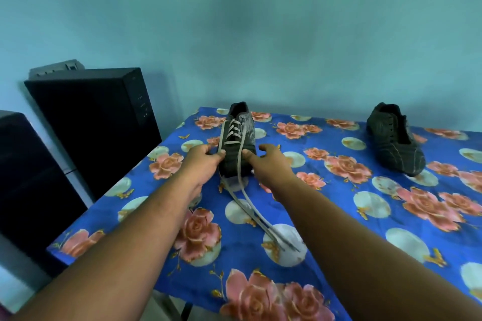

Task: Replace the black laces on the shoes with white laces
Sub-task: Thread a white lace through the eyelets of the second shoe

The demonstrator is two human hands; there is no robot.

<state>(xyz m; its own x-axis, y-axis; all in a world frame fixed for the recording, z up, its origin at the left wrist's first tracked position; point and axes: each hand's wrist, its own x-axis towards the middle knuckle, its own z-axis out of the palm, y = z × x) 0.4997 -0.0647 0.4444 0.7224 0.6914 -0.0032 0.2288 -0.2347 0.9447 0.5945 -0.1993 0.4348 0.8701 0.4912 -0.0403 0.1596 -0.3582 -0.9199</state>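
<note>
Teal painted wall fills the upper half of the view, smooth and matt, with a dim shadow across its middle. Below it stands a table under a glossy blue cloth printed with pink roses and pale round discs; the fabric lies mostly flat, with slight wrinkles. At the left edge sit two black box-like cabinets, hard-edged and dull, the farther one bearing a grey device on top.

Two dark shoes rest on the cloth, well apart. The near shoe, toward the table's back left, has a ribbed, striped side panel and a low stiff shape. A white lace already crosses its eyelets in several flat bars, so this shoe looks essentially re-laced. Its two long ends trail loose down the front of the shoe and over the cloth toward the camera, lying close together near their tips; by my judgement they still need tightening and tying. The far shoe, at the back right, is dark with thin pale seams, and its eyelet area looks dark; whether a black lace remains in it I cannot tell. It shows no white lace, so that half of the job seems left to do.

The left hand pinches the lace strand on the shoe's left side between thumb and fingertips. The right hand has its fingers spread and relaxed, its thumb touching the other strand against the shoe.
</note>
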